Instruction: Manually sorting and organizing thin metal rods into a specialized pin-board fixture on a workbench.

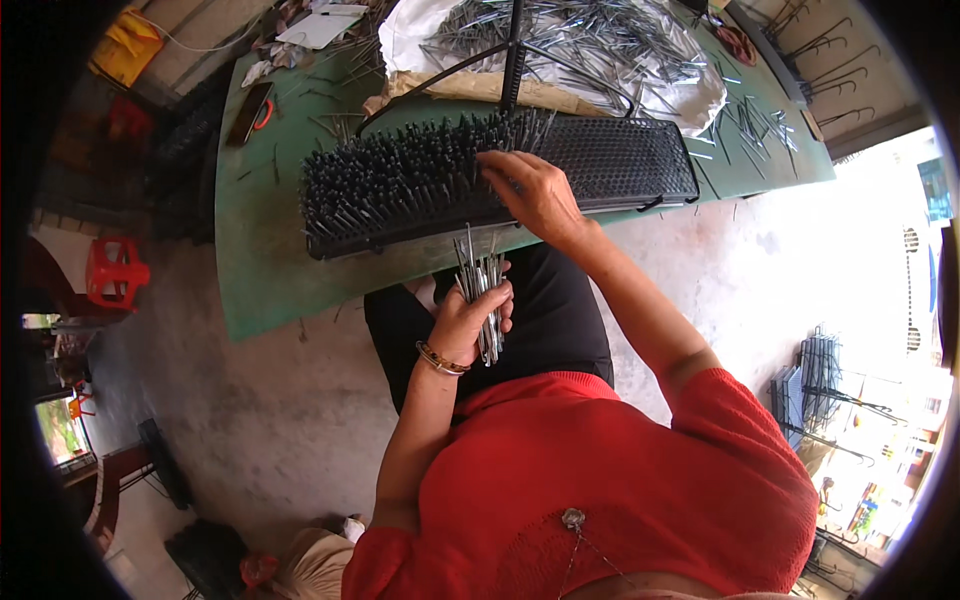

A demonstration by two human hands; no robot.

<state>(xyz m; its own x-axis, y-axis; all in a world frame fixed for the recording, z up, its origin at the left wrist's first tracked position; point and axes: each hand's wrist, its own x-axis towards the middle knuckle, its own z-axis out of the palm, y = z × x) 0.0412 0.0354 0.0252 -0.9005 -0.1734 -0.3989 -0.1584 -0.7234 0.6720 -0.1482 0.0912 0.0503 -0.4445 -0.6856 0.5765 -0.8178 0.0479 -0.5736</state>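
Observation:
My left hand (478, 315) is closed around a bundle of thin silvery metal rods (491, 335), held upright in front of my lap. Over the long black perforated rack (620, 165) on the table reaches my right hand (535, 190), its fingers bent together at the edge of the filled part. Whatever is between those fingertips is too small to make out. Many dark-tipped rods (400, 175) stand close together in the rack's left and middle holes. On its right side the holes show bare.
The rack stands at the near edge of a green table (260, 280). Behind it, a white sack (400, 35) lies spread under a heap of loose rods (600, 45). Scattered rods (755, 130) lie at the right. A black stand (513, 60) rises behind the rack; a red stool (115, 272) is far left.

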